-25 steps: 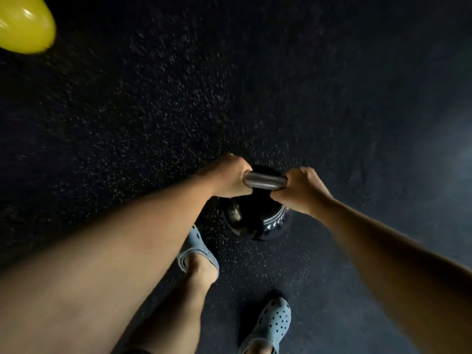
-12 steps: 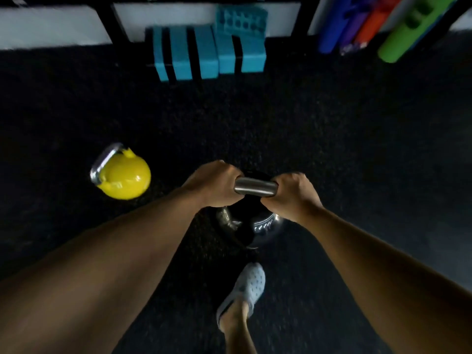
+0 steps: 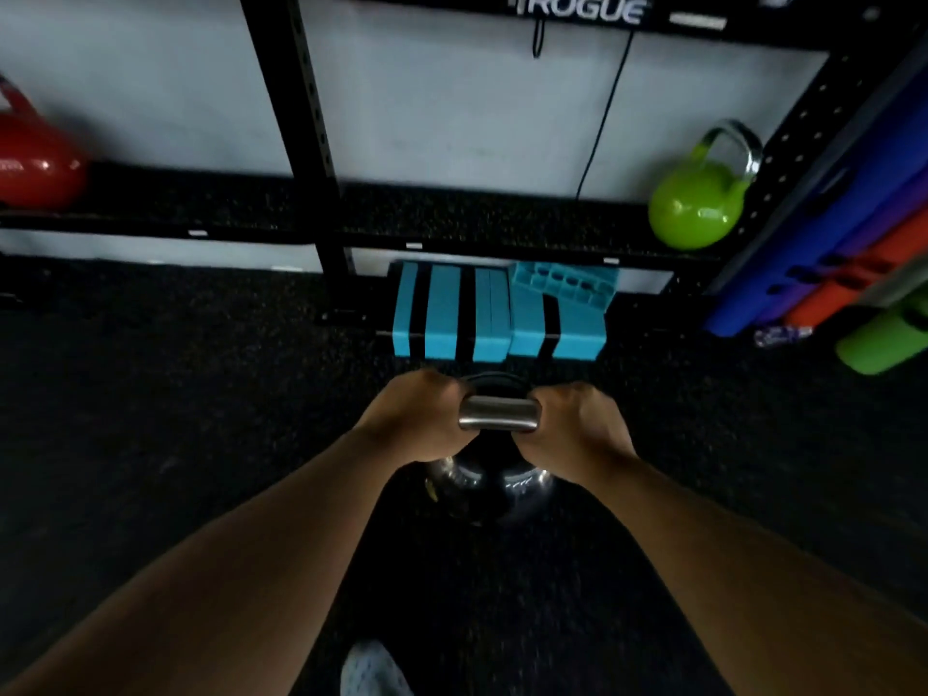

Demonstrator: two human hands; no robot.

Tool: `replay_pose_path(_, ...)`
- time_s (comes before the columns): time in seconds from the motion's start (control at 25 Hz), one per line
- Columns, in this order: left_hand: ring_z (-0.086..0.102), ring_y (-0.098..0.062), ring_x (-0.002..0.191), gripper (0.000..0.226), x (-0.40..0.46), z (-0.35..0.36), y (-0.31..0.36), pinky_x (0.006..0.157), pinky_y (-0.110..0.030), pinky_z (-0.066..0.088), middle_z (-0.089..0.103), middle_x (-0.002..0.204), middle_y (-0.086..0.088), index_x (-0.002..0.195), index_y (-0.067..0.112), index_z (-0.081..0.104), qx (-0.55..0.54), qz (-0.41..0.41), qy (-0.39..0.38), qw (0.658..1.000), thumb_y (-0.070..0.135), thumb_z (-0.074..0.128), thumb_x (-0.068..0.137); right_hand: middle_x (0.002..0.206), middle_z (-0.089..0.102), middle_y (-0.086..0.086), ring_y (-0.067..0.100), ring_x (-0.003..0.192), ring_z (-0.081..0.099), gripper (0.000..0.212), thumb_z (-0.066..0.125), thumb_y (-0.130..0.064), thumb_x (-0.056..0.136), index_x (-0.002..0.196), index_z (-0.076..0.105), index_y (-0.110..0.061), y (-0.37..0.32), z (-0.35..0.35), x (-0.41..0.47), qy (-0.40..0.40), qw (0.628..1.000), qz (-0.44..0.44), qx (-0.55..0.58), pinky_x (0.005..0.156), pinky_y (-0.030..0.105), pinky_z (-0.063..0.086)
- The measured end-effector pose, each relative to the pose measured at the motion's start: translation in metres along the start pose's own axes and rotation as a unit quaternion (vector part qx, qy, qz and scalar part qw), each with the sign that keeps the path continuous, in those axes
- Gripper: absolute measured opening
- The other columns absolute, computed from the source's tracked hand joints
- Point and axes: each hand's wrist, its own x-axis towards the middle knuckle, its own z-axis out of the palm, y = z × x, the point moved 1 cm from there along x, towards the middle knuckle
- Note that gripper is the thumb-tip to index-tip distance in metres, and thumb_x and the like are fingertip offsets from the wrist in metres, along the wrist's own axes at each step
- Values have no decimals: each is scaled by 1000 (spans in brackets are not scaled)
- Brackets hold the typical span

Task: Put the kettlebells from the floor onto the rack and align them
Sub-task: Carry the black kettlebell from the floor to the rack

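Both hands, left hand [image 3: 419, 416] and right hand [image 3: 577, 427], fingers wrapped tight on steel handle [image 3: 497, 415] of 1 black kettlebell [image 3: 494, 487], held over floor [image 3: 150, 419] before rack [image 3: 281, 103]. On shelf: 1 red kettlebell [image 3: 35, 163] left, 1 green kettlebell [image 3: 695, 203] right.

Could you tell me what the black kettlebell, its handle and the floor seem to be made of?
The black kettlebell looks like glossy painted or coated metal, given its sharp highlights. Its handle, gripped by the left hand and right hand, appears bare brushed steel. The floor seems matte speckled rubber.
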Motion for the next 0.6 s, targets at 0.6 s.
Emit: replay_pose_path(0.6,62,-12,53,36,289,-80,-188,43,-18,29,66,69,8,102,38,42,50,-73,166,982,29,62,74,90,74,7,28,80,71,15,57,-12,84,96,66,-18,7,2,390,53,994,-5,91,61,27,46)
